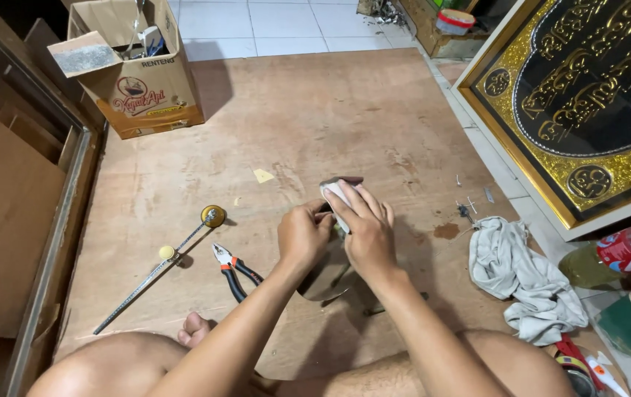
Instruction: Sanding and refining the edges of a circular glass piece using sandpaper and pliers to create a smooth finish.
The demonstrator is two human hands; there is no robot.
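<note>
I sit on a plywood floor sheet (315, 117) with my knees at the bottom of the view. My left hand (302, 237) and my right hand (367, 229) meet over a small pale, rounded object (338, 192) with a dark top edge. Both hands grip it, my right fingers laid flat along it. Under my hands lies a dark grey rounded piece (324, 279), partly hidden by my forearms.
Pliers (233, 269) with black and red handles lie left of my hands, beside a metal tape measure (161, 273) pulled out from its yellow case. A cardboard box (133, 66) stands far left. A grey rag (521, 276) lies right, a gold-framed black panel (587, 95) beyond it, bottles at the edge.
</note>
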